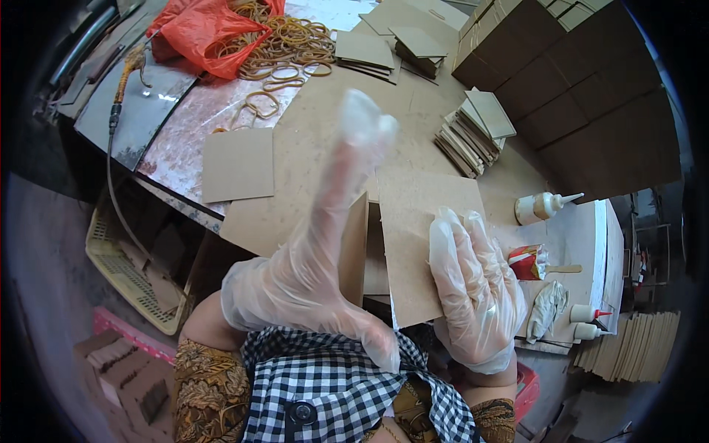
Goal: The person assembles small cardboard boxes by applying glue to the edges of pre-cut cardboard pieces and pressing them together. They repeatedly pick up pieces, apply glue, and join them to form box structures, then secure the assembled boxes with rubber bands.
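Both of my hands wear thin clear plastic gloves. My left hand [303, 273] is raised with its fingers stretched forward and its thumb spread wide; nothing shows in it. Just beside its palm stands the narrow edge of an upright brown board [356, 247], with a dark gap to its right. My right hand [476, 288] lies flat, fingers stretched, over the right part of a flat brown board [410, 221]. That board's near corner points toward my checked apron [310, 384]. What lies beneath the board is mostly hidden.
Rubber bands [295, 44] spill from a red plastic bag [207, 37]. A square board [238, 164] and a stack of small boards [473, 133] lie on the table. A glue bottle [539, 208] and a red tub [526, 262] are at right; large cartons [561, 88] stand behind.
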### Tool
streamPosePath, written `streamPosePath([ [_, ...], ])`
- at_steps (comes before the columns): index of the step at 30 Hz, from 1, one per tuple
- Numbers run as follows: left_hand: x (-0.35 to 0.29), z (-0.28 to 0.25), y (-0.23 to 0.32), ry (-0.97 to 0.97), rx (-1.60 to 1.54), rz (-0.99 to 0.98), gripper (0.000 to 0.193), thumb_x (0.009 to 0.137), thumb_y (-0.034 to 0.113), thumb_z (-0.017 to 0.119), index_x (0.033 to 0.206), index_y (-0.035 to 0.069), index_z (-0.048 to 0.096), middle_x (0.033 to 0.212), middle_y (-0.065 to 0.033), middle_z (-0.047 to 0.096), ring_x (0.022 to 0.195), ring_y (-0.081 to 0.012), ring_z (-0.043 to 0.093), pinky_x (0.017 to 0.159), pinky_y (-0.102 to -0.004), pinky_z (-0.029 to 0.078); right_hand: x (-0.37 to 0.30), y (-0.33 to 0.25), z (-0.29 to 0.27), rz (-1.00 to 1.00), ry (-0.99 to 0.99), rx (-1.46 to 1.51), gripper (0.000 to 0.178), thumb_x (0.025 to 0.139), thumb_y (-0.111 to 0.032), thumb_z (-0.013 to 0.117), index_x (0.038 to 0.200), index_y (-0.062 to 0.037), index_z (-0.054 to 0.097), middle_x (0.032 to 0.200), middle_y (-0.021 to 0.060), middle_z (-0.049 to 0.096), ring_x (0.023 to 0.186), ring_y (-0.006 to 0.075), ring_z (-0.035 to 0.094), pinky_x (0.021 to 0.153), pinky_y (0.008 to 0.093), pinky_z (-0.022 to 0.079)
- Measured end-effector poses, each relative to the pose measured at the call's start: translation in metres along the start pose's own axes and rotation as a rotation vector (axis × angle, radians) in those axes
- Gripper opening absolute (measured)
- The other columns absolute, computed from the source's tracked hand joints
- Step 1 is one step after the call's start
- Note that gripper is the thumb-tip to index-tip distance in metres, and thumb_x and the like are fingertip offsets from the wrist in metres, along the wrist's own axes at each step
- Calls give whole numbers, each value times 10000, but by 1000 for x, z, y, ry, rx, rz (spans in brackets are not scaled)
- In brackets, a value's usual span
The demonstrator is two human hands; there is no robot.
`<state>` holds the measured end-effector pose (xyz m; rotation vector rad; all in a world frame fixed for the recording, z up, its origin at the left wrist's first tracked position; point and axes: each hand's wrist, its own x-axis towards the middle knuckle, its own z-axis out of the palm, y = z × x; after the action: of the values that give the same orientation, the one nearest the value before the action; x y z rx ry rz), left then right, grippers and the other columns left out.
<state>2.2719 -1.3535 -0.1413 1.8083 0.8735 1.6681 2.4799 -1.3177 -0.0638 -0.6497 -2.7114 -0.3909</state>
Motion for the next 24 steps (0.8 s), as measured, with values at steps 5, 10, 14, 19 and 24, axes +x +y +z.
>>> streamPosePath([
  [5,5,15,11,213,-251,-9,1648,386,449,991,1555,223,-148,1618,-196,99,1486,-367,158,1196,-468,158,3,-9,-9,30,79,75,379,914,-168,588,1265,-34,634,1223,163,667,1112,349,657,918,396,528],
  [10,9,34,11,243,-419,26,1554,483,441,969,1552,257,-143,1519,-162,274,1379,-318,339,1146,-453,280,6,-16,-12,-6,104,109,413,909,-215,597,1278,-32,629,1228,175,661,1120,351,651,925,394,522],
  [14,13,47,21,379,-474,68,1356,593,513,901,1564,289,-18,1345,-126,406,1279,-261,416,1086,-458,351,9,-14,-21,-37,33,248,597,860,-302,663,1352,10,535,1348,245,551,1290,407,501,1051,467,419],
  [19,19,59,25,413,-502,81,1356,583,528,892,1561,283,-16,1361,-132,357,1300,-264,375,1092,-466,330,14,17,-26,2,-52,565,979,738,-575,719,1432,45,417,1435,271,460,1380,435,395,1121,487,329],
  [24,17,58,24,381,-499,83,1423,536,519,906,1553,268,-57,1439,-152,257,1355,-287,303,1118,-473,282,18,29,-18,-53,-97,602,1211,582,-701,747,1445,66,382,1443,250,461,1372,436,402,1125,475,324],
])
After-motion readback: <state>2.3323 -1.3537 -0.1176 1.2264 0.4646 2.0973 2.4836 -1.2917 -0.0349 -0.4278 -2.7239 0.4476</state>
